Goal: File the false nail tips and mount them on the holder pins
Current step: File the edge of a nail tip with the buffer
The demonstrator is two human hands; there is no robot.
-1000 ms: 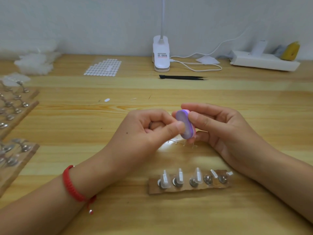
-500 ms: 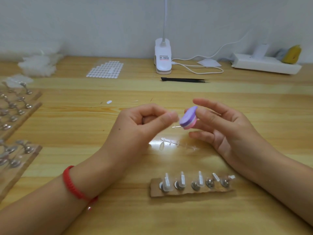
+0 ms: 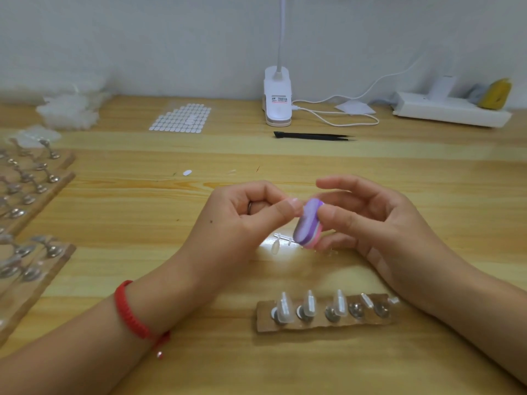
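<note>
- The false nail tip (image 3: 293,201) in hand is held up above the middle of the desk (image 3: 142,223), pinched between the thumb and forefinger of the left hand (image 3: 251,223). It is small and clear, so I can only just make it out.
- The right hand (image 3: 379,226) grips a purple-and-pink buffer block (image 3: 309,223), thumb on the near face and fingers curled behind it, forefinger stretched free above. The block's upper end meets the tip or lies just beside it; I cannot tell which.
- I judge the step in hand to be filing this tip, not yet mounting it.
- On the holder strip (image 3: 316,323), nearer me than the hands, three pins carry mounted tips (image 3: 309,303). The two bare pins (image 3: 356,309) at its right end have none, only what may be small adhesive tabs.
- By my count three are done, one is being filed and one more would fill the strip.
- A clear sprue (image 3: 282,239) lies on the desk under the hands with at least one tip on it, which looks to be the supply.
- There is open desk between the hands and the strip, enough for a straight drop to the fourth pin.
- The right forearm passes just beside the strip's right end, so I would watch for a nudge there.
- The holder boards (image 3: 31,189) at the left and the black tweezers (image 3: 310,136) behind are well apart from the work.
</note>
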